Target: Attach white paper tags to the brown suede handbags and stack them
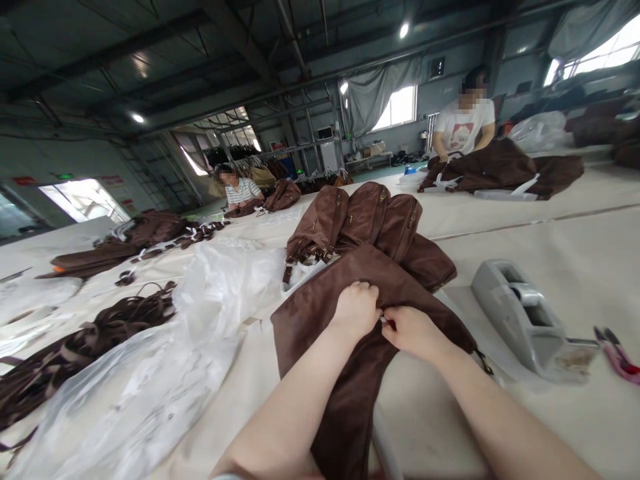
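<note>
A dark brown bag [345, 400] lies on the table in front of me, its long lower part hanging toward my body. My left hand [356, 310] rests on it, fingers curled closed against the fabric. Close beside it my right hand [413, 330] is closed in a pinch at the bag's edge. Between the fingertips of both hands shows a small whitish bit [383, 319], too small to name. A metal clip [484, 362] is at the bag's right corner. Behind it lies a row of brown bags [367, 217] with zippers.
A grey tape dispenser [530, 320] and pink-handled snippers [619, 357] are at right. Clear plastic bags [165, 380] and a heap of brown straps [85, 347] cover the left. Two people, one in a white shirt [463, 130], one in stripes [243, 192], handle brown bags farther back.
</note>
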`<state>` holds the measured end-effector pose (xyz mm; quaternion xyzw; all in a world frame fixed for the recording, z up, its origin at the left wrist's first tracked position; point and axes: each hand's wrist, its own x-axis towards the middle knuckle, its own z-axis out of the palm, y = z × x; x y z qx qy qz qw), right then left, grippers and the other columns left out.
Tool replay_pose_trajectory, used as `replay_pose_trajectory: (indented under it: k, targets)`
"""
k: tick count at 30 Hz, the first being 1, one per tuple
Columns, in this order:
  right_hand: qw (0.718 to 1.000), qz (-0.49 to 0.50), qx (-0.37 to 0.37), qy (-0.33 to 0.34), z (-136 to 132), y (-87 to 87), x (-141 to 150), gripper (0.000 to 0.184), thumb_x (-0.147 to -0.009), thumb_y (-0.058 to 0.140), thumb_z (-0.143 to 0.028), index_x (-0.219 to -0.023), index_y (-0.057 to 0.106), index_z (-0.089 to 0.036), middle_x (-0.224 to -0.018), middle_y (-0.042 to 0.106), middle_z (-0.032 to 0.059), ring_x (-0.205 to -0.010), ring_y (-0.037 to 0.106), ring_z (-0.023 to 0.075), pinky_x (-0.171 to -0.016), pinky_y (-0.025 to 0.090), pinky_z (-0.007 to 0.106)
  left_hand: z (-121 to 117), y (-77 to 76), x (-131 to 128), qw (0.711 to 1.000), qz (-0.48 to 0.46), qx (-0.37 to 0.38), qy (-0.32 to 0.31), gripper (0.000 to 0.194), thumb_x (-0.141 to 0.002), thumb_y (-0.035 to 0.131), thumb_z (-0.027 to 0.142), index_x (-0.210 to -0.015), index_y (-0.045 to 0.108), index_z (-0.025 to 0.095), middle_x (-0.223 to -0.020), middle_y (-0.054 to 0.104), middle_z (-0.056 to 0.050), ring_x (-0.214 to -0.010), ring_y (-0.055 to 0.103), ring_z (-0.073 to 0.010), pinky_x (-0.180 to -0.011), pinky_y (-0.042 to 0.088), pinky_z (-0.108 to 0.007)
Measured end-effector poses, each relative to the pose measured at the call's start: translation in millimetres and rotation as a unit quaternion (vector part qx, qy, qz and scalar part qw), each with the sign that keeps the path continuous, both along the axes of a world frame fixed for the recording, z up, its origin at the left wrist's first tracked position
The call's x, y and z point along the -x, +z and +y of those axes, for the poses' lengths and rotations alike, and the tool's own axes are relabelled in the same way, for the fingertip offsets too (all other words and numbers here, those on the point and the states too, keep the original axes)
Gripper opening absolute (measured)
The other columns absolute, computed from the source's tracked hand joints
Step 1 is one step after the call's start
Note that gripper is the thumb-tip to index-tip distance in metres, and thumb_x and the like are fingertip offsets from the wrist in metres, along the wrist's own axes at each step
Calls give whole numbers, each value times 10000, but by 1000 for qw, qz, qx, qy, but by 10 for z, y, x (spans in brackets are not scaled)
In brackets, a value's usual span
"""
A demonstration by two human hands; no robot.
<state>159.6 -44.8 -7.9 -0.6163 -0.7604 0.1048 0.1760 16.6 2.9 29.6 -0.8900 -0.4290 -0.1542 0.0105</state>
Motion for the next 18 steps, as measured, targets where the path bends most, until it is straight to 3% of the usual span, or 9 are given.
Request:
replay_pose_trajectory:
  k: [4, 7, 9, 12, 18]
  targets:
    - [997, 16, 77, -24, 53, -48, -180, 244, -833, 509, -312, -664, 636, -190, -668, 668, 52, -625, 595, 175, -522, 287, 277, 41, -64, -215, 996, 64, 30, 61, 297, -672, 766, 290, -862, 612, 121, -913, 630, -156, -911, 590, -303, -789, 489, -401]
    - [996, 28, 89, -16, 96, -98, -289, 325, -851, 510, -397, -637, 637, -188, -622, 653, 49, -568, 569, 165, -508, 277, 277, -1, -202, -293, 995, 68, 7, 78, 245, -736, 703, 228, -917, 609, 92, -935, 622, -181, -926, 584, -304, -769, 487, -387]
    - [995, 29, 91, -8, 118, -125, -329, 305, -836, 542, -389, -628, 638, -187, -618, 651, 46, -558, 559, 159, -508, 277, 274, -52, -303, -312, 995, 55, -10, 85, 135, -809, 582, 136, -933, 605, 89, -935, 615, -182, -918, 583, -289, -736, 486, -370]
    - [996, 37, 85, 7, 135, -130, -349, 222, -812, 573, -308, -635, 635, -190, -637, 657, 37, -572, 556, 156, -520, 290, 266, -113, -419, -294, 996, 49, -24, 75, 173, -842, 460, 64, -938, 602, 91, -920, 607, -170, -897, 586, -269, -706, 483, -353]
    - [991, 126, 34, -2, 168, -108, -275, 225, -876, 475, -256, -723, 626, -191, -700, 676, 33, -618, 577, 152, -573, 359, 245, -97, -470, -168, 998, -20, -36, 57, 105, -824, 516, 169, -879, 602, 147, -889, 609, -96, -843, 589, -224, -775, 486, -344]
